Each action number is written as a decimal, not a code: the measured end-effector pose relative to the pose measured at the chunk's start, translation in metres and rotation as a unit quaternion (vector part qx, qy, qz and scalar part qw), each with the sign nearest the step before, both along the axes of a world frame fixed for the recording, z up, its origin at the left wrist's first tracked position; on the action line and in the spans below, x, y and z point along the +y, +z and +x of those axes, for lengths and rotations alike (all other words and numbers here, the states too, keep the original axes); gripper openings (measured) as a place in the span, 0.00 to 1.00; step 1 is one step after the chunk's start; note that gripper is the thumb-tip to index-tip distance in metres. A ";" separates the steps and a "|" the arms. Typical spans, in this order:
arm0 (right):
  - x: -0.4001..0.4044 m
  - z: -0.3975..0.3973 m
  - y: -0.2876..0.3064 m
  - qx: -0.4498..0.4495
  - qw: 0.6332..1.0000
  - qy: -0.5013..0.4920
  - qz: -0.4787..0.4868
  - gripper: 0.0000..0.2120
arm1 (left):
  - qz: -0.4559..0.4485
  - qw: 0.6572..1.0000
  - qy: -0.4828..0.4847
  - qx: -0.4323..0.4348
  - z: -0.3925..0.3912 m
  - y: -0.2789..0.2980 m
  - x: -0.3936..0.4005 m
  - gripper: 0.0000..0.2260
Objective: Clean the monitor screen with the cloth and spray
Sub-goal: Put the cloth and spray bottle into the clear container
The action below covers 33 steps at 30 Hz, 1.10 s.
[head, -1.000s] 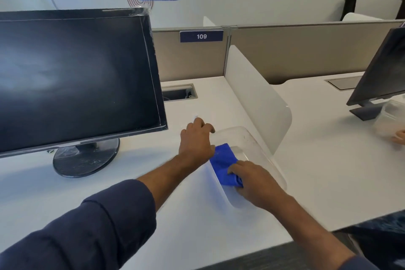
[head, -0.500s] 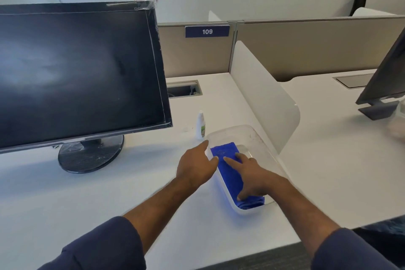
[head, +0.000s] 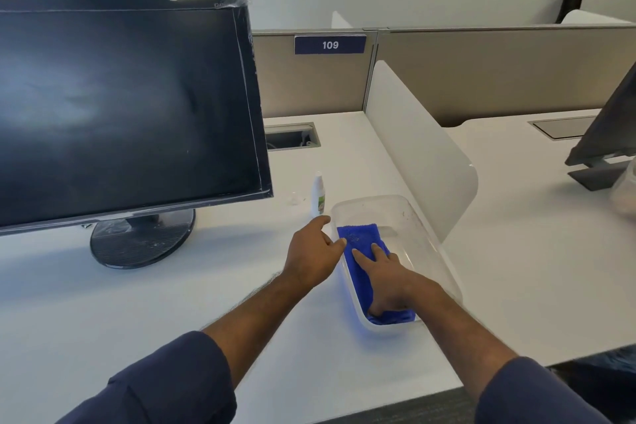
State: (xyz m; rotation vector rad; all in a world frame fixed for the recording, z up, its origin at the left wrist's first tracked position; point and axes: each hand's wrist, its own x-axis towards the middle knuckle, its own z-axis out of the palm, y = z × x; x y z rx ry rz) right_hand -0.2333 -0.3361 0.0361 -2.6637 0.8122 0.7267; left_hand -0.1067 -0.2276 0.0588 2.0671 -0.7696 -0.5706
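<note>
A black monitor (head: 127, 107) with a dark, smudged screen stands on the left of the white desk (head: 172, 303). A small white spray bottle (head: 318, 194) stands upright right of its base. A clear plastic tub (head: 430, 244) lies in front of the bottle with a folded blue cloth (head: 359, 241) inside. My right hand (head: 389, 277) rests flat on the cloth inside the tub, fingers spread. My left hand (head: 315, 253) touches the tub's left rim, fingers loosely apart, holding nothing.
A white curved divider (head: 420, 155) stands right behind the tub. Beige partitions with a "109" label (head: 329, 45) close the back. A cable cut-out (head: 292, 136) sits behind the bottle. A second monitor (head: 609, 134) stands at far right.
The tub, tilted up a second ago, now lies flat with the cloth spread along it. My left hand left the bottle and moved to the tub's rim; my right hand flattened on the cloth.
</note>
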 end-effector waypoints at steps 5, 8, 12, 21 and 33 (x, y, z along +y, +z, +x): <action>-0.006 0.003 0.014 0.002 1.000 0.005 0.010 0.59 | -0.015 1.000 0.020 0.015 0.009 -0.011 0.006 0.23; -0.014 0.010 0.036 -0.043 0.998 -0.014 0.046 0.53 | -0.005 0.999 0.054 0.007 0.025 -0.024 0.010 0.21; -0.023 0.027 0.066 -0.193 0.978 -0.060 0.058 0.33 | 0.026 0.995 0.089 -0.026 0.053 -0.042 0.014 0.16; -0.032 0.094 0.060 -0.383 0.917 -0.113 0.003 0.27 | 0.050 0.991 0.118 -0.039 0.109 -0.065 0.003 0.14; -0.032 0.155 0.039 -0.310 0.939 -0.131 -0.073 0.32 | 0.105 0.989 0.048 -0.097 0.140 -0.074 -0.038 0.30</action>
